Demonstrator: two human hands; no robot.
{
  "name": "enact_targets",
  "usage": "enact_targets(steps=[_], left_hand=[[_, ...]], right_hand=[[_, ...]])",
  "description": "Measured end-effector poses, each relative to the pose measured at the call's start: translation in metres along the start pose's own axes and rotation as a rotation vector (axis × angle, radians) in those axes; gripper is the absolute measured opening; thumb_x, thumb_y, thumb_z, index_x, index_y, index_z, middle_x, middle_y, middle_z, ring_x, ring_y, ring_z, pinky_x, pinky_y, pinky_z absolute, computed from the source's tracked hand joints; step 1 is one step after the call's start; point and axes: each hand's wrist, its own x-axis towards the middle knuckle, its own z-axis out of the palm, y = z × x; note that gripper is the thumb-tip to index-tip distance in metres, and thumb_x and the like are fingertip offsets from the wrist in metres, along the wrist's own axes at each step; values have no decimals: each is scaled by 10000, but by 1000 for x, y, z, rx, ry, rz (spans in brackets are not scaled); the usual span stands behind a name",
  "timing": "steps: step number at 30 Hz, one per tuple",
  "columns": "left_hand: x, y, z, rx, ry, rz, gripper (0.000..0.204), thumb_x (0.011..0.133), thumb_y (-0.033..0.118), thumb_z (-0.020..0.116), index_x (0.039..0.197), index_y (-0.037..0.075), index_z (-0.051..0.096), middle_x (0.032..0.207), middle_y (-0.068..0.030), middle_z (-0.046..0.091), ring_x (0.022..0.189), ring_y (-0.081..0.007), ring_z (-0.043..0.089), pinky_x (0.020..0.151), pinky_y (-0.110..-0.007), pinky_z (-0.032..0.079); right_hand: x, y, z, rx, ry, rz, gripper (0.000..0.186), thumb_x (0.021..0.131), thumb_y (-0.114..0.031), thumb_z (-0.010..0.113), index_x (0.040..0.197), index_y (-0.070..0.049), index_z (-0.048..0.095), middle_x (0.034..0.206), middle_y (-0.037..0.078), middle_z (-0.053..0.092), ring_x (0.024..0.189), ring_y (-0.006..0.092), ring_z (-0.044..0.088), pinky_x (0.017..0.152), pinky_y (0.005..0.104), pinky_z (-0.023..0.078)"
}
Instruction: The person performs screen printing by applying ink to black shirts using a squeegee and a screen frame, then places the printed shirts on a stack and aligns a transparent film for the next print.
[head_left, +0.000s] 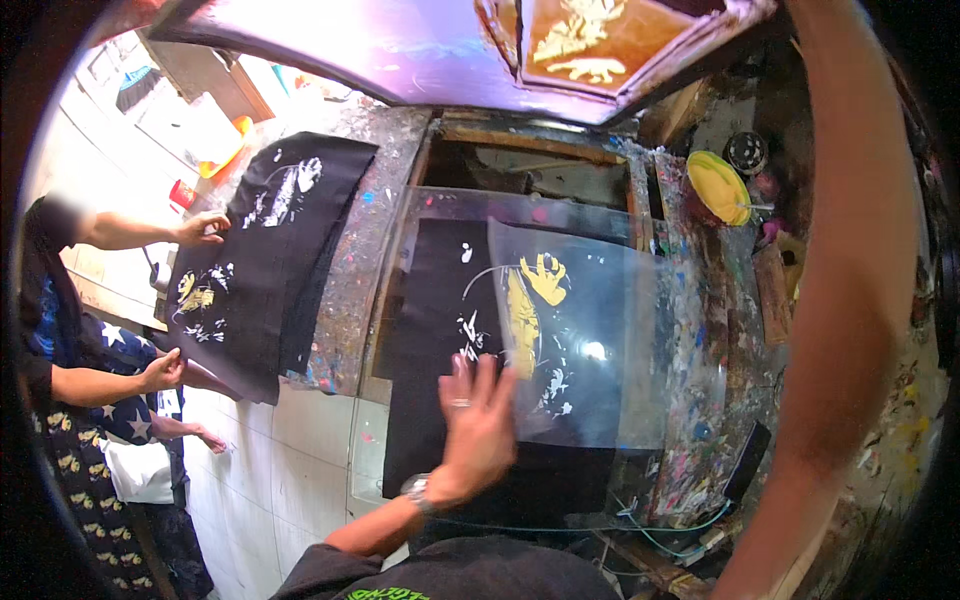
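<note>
My left hand (478,425), with a ring and a wristwatch (416,490), is open over a black fabric piece (430,400), its fingers stretched away from me. I cannot tell whether it touches the cloth. White and yellow print (543,280) marks the fabric. A clear sheet (610,350) covers the fabric's right part, its left edge just beside my fingertips. My right arm (850,270) is raised along the right side, its hand out of view. Beyond the fabric, a framed printing screen (420,45) is tilted up, with an orange-brown panel (580,45) on it.
At left, a co-worker's hands (205,228) are at another printed black fabric piece (290,230); a further person's hand (210,438) is below. A yellow paint bowl (718,188) and a dark round container (745,152) stand far right. Blue-green cord (600,527) runs along the near edge.
</note>
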Motion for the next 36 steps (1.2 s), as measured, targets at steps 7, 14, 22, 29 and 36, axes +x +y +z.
enact_targets(steps=[7, 14, 22, 29, 36], left_hand=[[99, 45, -109, -195, 621, 319, 506, 866, 84, 754, 1357, 100, 633, 1440, -218, 572, 1401, -488, 440, 1191, -554, 303], [61, -31, -215, 538, 175, 60, 530, 706, 164, 817, 1195, 94, 624, 1163, -111, 663, 1120, -348, 623, 1094, -562, 343], [-37, -101, -97, 250, -50, 165, 375, 809, 300, 827, 998, 43, 630, 972, -129, 636, 1016, -320, 606, 966, -444, 462], [-35, -100, -90, 181, -48, 126, 367, 814, 285, 821, 1004, 35, 632, 973, -130, 637, 1026, -334, 602, 991, -457, 452], [-32, -99, -85, 120, -42, 104, 379, 794, 267, 838, 1022, 36, 641, 991, -121, 643, 1045, -333, 604, 1031, -468, 438]], right_hand=[[-102, -60, -28, 29, -145, 147, 786, 959, -707, 478, 1216, -2, 713, 1067, 257, 744, 1002, 401, 735, 921, 489, 562], [-274, -115, 18, 33, -21, -103, 507, 930, -599, 634, 859, -102, 706, 825, 87, 695, 793, 221, 680, 1113, 602, 233], [-387, -125, 98, 357, -649, 47, 251, 936, -366, 679, 1016, -129, 653, 808, 94, 725, 734, 285, 736, 630, 450, 545], [-409, -127, 178, 10, -134, -184, 16, 908, -168, 633, 909, -178, 645, 776, 33, 690, 780, 191, 732, 1093, 576, 412], [-329, -47, 253, -37, -225, -23, 128, 950, -277, 648, 959, -149, 643, 773, 84, 711, 764, 289, 738, 771, 494, 544]])
